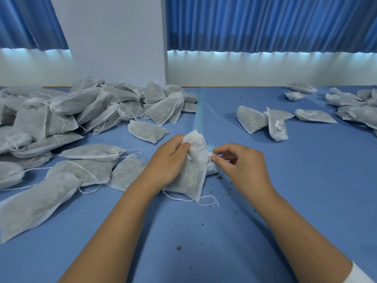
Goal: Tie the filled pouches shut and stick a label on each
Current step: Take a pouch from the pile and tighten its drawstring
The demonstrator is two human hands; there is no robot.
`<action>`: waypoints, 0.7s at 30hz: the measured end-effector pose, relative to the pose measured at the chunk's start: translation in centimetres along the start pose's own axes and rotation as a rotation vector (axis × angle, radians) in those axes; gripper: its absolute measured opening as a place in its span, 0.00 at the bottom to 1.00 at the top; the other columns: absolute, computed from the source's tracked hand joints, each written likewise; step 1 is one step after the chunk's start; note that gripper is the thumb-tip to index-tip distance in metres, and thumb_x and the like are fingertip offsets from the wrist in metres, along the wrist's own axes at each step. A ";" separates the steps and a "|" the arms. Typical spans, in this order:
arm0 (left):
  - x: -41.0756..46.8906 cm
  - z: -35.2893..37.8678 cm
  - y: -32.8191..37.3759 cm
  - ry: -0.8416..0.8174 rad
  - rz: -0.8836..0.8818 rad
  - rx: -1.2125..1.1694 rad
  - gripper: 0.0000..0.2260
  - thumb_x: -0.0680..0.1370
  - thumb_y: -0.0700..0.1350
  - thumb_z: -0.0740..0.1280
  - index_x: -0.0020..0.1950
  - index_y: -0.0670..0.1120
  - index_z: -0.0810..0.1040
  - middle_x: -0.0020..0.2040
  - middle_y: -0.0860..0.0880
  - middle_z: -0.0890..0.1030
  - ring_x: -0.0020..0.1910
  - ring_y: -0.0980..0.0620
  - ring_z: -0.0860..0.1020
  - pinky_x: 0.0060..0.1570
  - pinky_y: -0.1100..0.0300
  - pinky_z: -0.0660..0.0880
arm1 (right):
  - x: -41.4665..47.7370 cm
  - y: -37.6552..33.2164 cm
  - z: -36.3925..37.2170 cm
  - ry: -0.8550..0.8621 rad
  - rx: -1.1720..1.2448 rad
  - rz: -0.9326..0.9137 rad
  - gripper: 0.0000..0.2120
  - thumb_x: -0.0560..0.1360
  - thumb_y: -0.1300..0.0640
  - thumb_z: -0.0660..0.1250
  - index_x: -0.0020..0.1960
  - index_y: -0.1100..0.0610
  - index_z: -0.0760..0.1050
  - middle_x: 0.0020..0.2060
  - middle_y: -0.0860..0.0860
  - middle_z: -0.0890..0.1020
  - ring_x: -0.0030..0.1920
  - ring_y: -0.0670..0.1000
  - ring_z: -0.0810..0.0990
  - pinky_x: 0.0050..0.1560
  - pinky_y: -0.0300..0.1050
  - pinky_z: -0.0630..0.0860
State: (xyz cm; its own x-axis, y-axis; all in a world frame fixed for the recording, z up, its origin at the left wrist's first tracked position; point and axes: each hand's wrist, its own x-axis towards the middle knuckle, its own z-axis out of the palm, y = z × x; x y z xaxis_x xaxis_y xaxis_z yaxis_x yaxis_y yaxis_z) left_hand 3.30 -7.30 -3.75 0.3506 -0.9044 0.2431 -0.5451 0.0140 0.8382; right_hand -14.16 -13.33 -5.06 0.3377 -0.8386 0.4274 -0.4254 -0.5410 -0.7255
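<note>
Here we see the left hand (169,160) gripping a filled pouch (194,176) just below its gathered neck, fingers curled round the white fabric, so that the pouch stands tilted on the table (204,231) in front of us. Its string (208,201) trails loose on the cloth under the lower corner. The right hand (236,162) is closed in a pinch – thumb and forefinger hold a white barcode label (210,159) just beside the pouch's right edge. The label sits at the near end of a pale blue strip (199,111) that runs away from us across the table; whether the label already touches the pouch we cannot tell.

To the left lies a big pile (61,119) of filled pouches with loose strings – some near the left forearm. Well apart on the right lie a few pouches, and one (277,125) shows a label. Dark crumbs (179,247) dot the cloth.
</note>
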 end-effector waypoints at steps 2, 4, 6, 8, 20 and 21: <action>0.0 0.0 0.0 -0.002 -0.002 0.003 0.11 0.82 0.42 0.58 0.48 0.34 0.71 0.40 0.48 0.70 0.35 0.57 0.66 0.34 0.63 0.62 | 0.0 0.0 0.0 0.011 -0.028 -0.021 0.04 0.74 0.59 0.73 0.46 0.51 0.83 0.37 0.36 0.80 0.41 0.34 0.79 0.42 0.25 0.71; 0.1 0.0 0.0 -0.004 -0.010 -0.003 0.10 0.82 0.42 0.58 0.49 0.34 0.71 0.40 0.48 0.70 0.35 0.57 0.67 0.34 0.63 0.62 | 0.0 0.0 0.1 0.014 -0.063 -0.060 0.03 0.74 0.59 0.71 0.46 0.52 0.82 0.44 0.42 0.80 0.43 0.40 0.78 0.45 0.32 0.74; 0.1 0.0 0.0 -0.007 -0.018 -0.015 0.10 0.82 0.42 0.58 0.49 0.35 0.72 0.41 0.48 0.71 0.36 0.57 0.67 0.34 0.64 0.62 | 0.1 0.0 0.1 -0.017 -0.059 -0.099 0.03 0.75 0.60 0.69 0.46 0.54 0.79 0.49 0.46 0.77 0.50 0.44 0.76 0.49 0.37 0.74; 0.1 0.0 -0.1 -0.008 -0.025 -0.014 0.10 0.82 0.43 0.58 0.48 0.36 0.72 0.40 0.50 0.71 0.36 0.57 0.68 0.34 0.65 0.63 | -0.1 -0.2 0.2 -0.068 -0.040 -0.101 0.04 0.77 0.60 0.66 0.46 0.51 0.74 0.50 0.47 0.76 0.50 0.42 0.75 0.48 0.32 0.70; 0.2 -0.3 -0.2 -0.015 -0.102 -0.082 0.09 0.81 0.43 0.60 0.48 0.38 0.74 0.39 0.52 0.73 0.37 0.58 0.70 0.38 0.64 0.65 | 0.0 -1.1 -0.3 0.078 0.275 0.004 0.11 0.80 0.60 0.62 0.50 0.44 0.67 0.57 0.45 0.76 0.55 0.36 0.74 0.46 0.26 0.69; 0.2 -0.4 -0.1 0.009 -0.087 -0.099 0.09 0.81 0.43 0.60 0.47 0.38 0.73 0.38 0.52 0.72 0.35 0.58 0.69 0.35 0.67 0.64 | -0.1 -1.2 -0.4 0.086 0.298 0.004 0.13 0.78 0.60 0.65 0.52 0.42 0.68 0.59 0.44 0.75 0.57 0.37 0.73 0.48 0.26 0.70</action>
State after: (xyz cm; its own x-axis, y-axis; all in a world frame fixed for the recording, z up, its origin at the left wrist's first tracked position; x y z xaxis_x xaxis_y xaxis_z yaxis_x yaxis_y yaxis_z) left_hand 3.72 -7.26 -3.55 0.4000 -0.9003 0.1717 -0.4349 -0.0216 0.9002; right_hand -13.97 -12.66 -4.01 0.2588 -0.8497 0.4593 -0.1574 -0.5063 -0.8479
